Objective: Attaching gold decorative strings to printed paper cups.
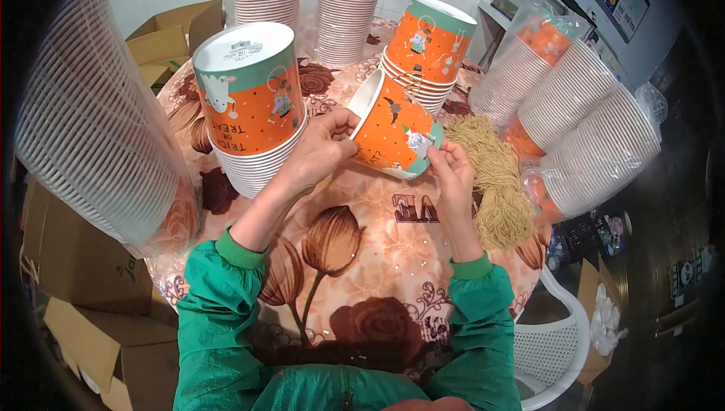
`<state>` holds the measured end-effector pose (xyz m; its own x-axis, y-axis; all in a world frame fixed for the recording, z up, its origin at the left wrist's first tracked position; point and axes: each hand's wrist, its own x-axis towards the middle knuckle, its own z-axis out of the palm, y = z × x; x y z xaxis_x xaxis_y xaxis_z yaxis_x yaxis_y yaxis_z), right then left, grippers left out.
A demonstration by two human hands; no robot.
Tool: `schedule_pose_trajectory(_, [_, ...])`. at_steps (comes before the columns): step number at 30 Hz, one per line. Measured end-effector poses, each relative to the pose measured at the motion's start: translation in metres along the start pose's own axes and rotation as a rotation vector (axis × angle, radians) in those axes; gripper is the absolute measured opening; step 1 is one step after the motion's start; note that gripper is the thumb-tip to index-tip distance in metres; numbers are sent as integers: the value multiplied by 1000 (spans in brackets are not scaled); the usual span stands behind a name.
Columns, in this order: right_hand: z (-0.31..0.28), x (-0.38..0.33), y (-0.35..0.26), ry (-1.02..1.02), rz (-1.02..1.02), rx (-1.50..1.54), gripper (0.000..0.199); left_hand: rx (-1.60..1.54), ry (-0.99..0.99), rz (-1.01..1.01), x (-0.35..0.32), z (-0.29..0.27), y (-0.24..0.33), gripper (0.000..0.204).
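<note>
Between my two hands a paper bucket (395,125) lies tilted on its side, orange with a teal band at its base and small cartoon figures. My left hand (330,141) is closed on its white rim. My right hand (451,165) pinches the teal base edge with thumb and fingers. Close beyond it, an upside-down stack of like buckets (430,41) stands with loops of twine at its side. A bundle of tan twine (495,177) lies right of my right hand. Left of my left hand is another upside-down bucket stack (253,101).
A patterned cloth (393,260) covers the round table. Plastic-wrapped bucket stacks stand at the left (98,124), far side (349,10) and right (559,101). Cardboard boxes (113,335) are on the floor at left. A white plastic chair (551,343) is at the lower right.
</note>
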<state>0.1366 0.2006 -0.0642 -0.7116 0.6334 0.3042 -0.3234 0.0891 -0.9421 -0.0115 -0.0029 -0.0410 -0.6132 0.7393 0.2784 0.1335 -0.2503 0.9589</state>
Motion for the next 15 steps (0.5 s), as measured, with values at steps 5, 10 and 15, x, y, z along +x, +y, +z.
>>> schedule_pose_trajectory(5, [-5,4,15,-89,5,29,23,18,59,-86,-3,0,9,20])
schedule_pose_trajectory(10, [-1,-1,13,-75,-39,13,22,-57,104,-91,-2,0,12,17])
schedule_pose_trajectory(15, [-1,-3,13,-83,-107,-76,18,-144,111,-120,-3,-2,18,15])
